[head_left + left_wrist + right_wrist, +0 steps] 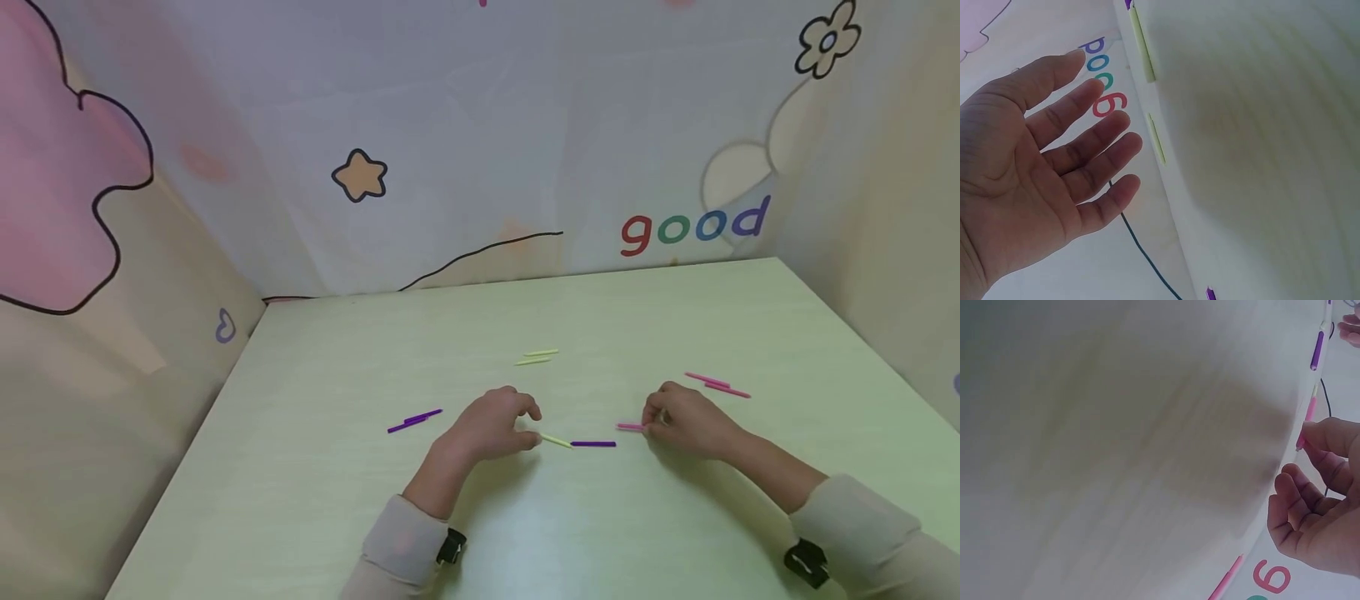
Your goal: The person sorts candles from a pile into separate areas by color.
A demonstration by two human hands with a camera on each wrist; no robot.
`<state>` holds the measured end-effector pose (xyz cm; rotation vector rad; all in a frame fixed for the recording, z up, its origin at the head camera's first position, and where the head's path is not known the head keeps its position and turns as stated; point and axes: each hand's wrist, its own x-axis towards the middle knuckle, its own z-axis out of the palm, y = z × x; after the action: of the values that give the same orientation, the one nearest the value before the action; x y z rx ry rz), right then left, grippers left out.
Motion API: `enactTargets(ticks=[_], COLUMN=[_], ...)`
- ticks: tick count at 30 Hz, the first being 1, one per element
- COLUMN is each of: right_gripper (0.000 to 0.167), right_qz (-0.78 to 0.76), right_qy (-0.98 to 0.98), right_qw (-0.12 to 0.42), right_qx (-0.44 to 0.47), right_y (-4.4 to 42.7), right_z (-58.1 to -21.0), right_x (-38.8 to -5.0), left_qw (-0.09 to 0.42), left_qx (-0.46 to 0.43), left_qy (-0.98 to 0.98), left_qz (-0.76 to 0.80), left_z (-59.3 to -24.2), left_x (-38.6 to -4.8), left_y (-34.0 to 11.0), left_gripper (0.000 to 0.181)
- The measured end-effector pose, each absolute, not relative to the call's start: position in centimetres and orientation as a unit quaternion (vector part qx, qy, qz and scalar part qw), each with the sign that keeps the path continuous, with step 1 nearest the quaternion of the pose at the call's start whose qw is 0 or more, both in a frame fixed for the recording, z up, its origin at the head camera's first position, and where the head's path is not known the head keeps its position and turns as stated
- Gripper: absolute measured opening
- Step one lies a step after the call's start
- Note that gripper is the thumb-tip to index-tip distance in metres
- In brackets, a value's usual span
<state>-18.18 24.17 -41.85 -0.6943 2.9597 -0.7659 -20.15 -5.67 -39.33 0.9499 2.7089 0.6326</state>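
Note:
My right hand [684,419] pinches a short pink stick [628,427] between thumb and fingertips, low over the table. The right wrist view shows the end of that pink stick [1310,411] under the thumb. Left of it a purple stick [593,444] and a yellow-green stick [557,441] lie nearly end to end. My left hand [491,423] is by the outer end of the yellow-green stick, thumb and fingers apart. In the left wrist view the left hand [1060,150] has its fingers spread and relaxed, with nothing in them.
Two purple sticks [415,421] lie left on the pale table [315,517]. Two yellow-green sticks [537,357] lie toward the back, and two pink sticks [717,384] beyond the right hand. A printed backdrop [465,150] stands along the table's far edge.

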Motion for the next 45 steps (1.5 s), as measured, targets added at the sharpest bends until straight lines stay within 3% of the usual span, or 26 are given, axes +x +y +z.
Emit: enactTargets(ticks=[10,25,32,39,45], right_gripper=[0.013,0.019,0.017,0.006,0.008], right_qz=[-0.243,-0.24,-0.234,-0.262,-0.269], right_qy=[0.947,0.944,0.952,0.953,0.951], right_qw=[0.016,-0.018,-0.018,0.009,0.023], right_qx=[-0.207,-0.228,-0.197,-0.149,-0.149], right_y=[25.1,27.2,28.0,28.9,29.9], right_z=[-41.5,-41.4,-40.8,-40.6,-41.0], right_x=[-18.0,-18.3,-18.2,-18.2,-18.2], left_qw=[0.103,0.129,0.134,0.141,0.151], left_qx=[0.322,0.304,0.303,0.294,0.286], left_qy=[0.922,0.927,0.928,0.93,0.93], left_qz=[0.19,0.178,0.168,0.17,0.175], left_z=[-39.7,-40.1,-40.0,-39.9,-40.1], left_x=[-20.3,-21.5,-22.1,-22.2,-22.1], left_y=[-4.1,-3.7,-4.2,-4.3,-4.3], left_gripper=[0.021,0.023,0.025,0.019,0.016])
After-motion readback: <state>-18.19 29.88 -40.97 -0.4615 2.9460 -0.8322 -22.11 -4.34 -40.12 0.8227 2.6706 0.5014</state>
